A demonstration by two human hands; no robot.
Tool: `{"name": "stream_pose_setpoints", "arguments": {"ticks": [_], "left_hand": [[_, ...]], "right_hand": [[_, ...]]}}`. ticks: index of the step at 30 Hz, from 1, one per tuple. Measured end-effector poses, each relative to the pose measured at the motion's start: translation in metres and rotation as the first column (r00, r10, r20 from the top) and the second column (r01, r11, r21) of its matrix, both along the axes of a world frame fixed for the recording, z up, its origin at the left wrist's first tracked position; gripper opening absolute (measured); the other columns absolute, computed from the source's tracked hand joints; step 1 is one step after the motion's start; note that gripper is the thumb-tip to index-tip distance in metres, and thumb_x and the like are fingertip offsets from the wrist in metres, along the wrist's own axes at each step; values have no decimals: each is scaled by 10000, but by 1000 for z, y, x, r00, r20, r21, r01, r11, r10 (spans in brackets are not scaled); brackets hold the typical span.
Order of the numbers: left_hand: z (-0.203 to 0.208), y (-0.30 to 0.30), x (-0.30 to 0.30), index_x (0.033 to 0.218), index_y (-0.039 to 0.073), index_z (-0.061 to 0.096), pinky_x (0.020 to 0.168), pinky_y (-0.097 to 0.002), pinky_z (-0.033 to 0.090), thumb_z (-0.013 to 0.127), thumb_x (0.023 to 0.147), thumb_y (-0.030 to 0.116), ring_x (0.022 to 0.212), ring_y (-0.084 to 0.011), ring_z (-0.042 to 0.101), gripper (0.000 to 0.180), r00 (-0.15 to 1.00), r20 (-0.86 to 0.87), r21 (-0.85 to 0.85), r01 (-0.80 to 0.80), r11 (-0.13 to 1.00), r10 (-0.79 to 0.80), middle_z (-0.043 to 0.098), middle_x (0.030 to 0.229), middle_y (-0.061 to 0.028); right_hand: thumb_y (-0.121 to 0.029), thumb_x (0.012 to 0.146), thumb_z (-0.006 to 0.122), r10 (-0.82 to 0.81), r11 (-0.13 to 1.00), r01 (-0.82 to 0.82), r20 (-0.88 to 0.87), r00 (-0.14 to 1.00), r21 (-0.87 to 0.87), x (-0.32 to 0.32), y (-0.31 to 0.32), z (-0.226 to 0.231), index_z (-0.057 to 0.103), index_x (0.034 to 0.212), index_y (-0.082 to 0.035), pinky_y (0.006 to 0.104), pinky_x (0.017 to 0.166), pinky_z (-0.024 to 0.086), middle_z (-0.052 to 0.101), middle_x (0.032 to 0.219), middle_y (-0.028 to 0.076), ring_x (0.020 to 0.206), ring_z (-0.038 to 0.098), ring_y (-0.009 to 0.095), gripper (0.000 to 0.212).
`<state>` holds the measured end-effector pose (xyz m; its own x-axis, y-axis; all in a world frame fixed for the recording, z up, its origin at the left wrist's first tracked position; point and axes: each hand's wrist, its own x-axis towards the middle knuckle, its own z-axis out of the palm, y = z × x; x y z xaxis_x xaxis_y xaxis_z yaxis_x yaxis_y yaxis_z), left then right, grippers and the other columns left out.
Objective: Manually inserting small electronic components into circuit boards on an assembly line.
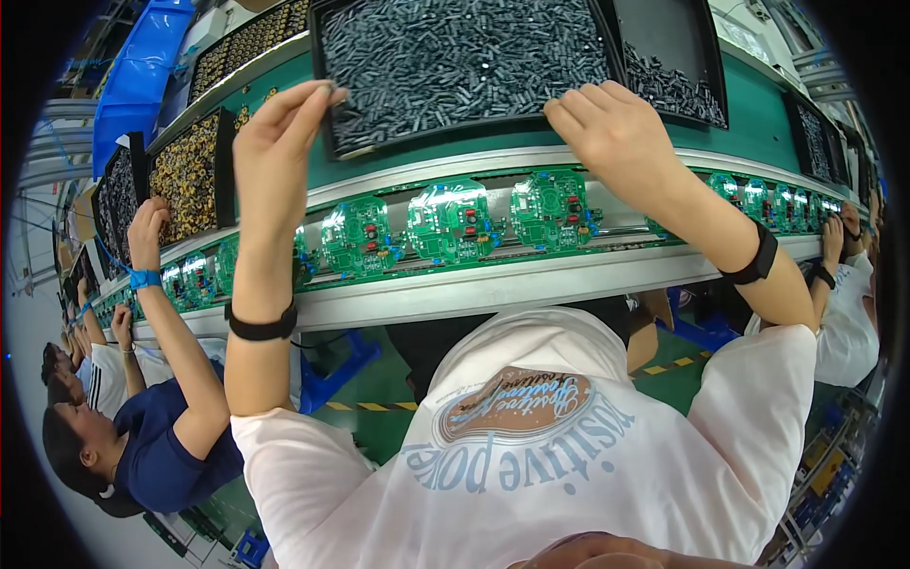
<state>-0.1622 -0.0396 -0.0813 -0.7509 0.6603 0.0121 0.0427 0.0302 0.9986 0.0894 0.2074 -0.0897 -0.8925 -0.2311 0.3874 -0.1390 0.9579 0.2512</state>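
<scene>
A black tray (379, 142) full of small dark grey cylindrical components (464, 62) lies in front of me. My left hand (284, 128) is over its left edge, thumb and fingers pinched; a tiny greyish bit shows at the fingertips, too small to name. At the tray's near right corner is my right hand (607, 128), fingers curled together and pointing down. What its fingertips hold, if anything, is hidden. Below both hands a row of green circuit boards (447, 220) with red, blue and tan parts sits on a metal-edged conveyor line.
To the right stands another black tray (664, 47), partly filled with dark components. A tray of yellow-and-black ring-shaped parts (185, 175) is at the left, near a co-worker's hand (147, 228). Blue bins (142, 71) rise behind it. Other people work along both sides.
</scene>
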Motion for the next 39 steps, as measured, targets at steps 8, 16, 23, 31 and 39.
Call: {"name": "stream_pose_setpoints", "arguments": {"ticks": [8,16,23,31,39], "left_hand": [[-8,12,-9,1146,-31,733,955,-221,493,688,997,95,1074,-151,710,200,913,-378,-227,73,971,-157,777,1063,-115],[13,4,30,1154,-41,729,883,-263,577,681,1002,100,979,-179,744,213,938,-255,-131,206,970,-234,775,1033,-131],[15,-5,54,1190,-64,705,874,-288,612,668,1005,75,954,-185,750,235,902,276,-106,373,922,-333,766,1027,-156],[2,-11,66,1165,-47,712,842,-265,597,695,981,56,928,-167,751,212,918,36,-204,394,896,-395,772,1048,-136],[-5,-1,68,1061,56,744,736,-311,560,749,888,35,860,-249,722,174,524,-653,-460,298,836,-547,750,989,-78]], "right_hand": [[-94,913,700,-81,949,169,312,947,-266,-14,21,30,664,1042,-7,359,790,545,656,968,74,908,676,264,159],[-168,946,684,-79,927,99,71,994,-361,-79,60,37,710,1119,-39,444,832,552,664,1059,135,916,676,370,218],[-133,944,676,-71,965,70,7,997,-254,-71,43,42,708,1140,-33,433,817,551,678,970,132,909,674,368,222],[-65,968,672,-207,871,250,147,967,-423,-49,21,57,695,1092,-4,367,730,543,690,914,108,803,669,270,140],[-45,985,674,-169,630,319,275,946,-708,58,16,58,669,1105,19,306,743,538,685,940,86,818,668,179,137]]}}
